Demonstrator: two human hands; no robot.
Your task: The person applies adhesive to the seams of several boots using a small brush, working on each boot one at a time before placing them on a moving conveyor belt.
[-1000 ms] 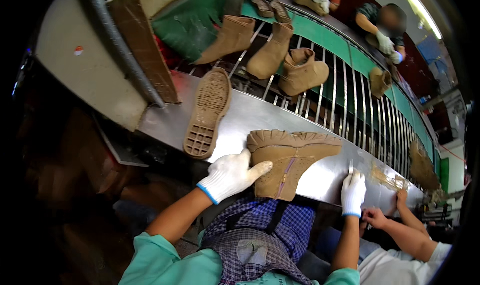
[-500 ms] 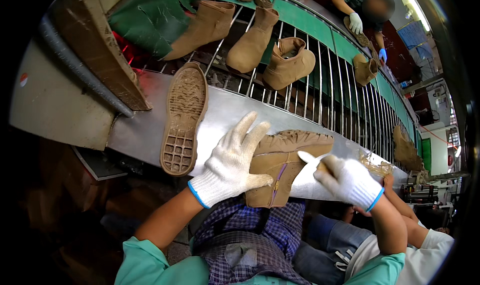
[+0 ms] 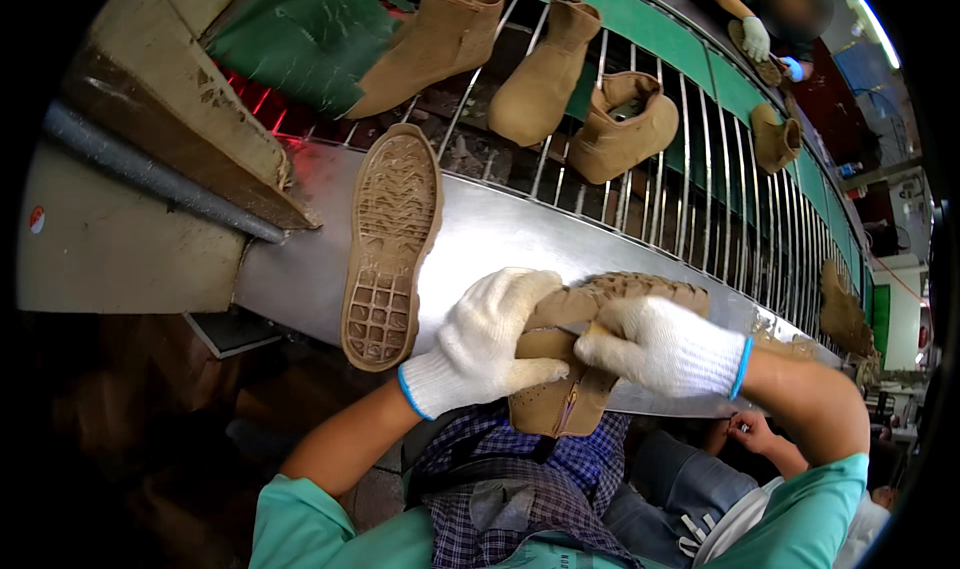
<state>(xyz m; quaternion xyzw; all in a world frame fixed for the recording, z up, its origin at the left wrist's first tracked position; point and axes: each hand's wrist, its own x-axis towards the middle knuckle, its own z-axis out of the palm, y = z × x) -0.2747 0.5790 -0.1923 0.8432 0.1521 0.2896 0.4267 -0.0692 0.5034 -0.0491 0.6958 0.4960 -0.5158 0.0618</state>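
Observation:
A tan ankle boot (image 3: pixel 560 409) with a ridged sole (image 3: pixel 645 287) lies on its side at the metal ledge's near edge, its shaft toward me. A zip runs down the shaft. My left hand (image 3: pixel 485 339), in a white knit glove, is closed round the boot's left end, thumb across the upper. My right hand (image 3: pixel 660 344), gloved alike, is closed and pressed against the boot by the seam of sole and upper. It grips a white-bladed hand tool, now almost wholly covered by the fingers. Left of my hands lies a loose tan outsole (image 3: pixel 393 249), tread up.
Behind the metal ledge (image 3: pixel 480 219) runs a rack of metal bars (image 3: pixel 685 169) bearing several tan boot uppers (image 3: pixel 545 74). A machine housing (image 3: pixel 130 229) stands at left, with a torn green flap (image 3: pixel 300 44). Another person (image 3: pixel 755 39) works across the line; someone sits at my right.
My right hand has moved left and brought the tool from beside the boot onto its seam. My left hand's spread fingers have closed round the boot. The whole view has shifted slightly.

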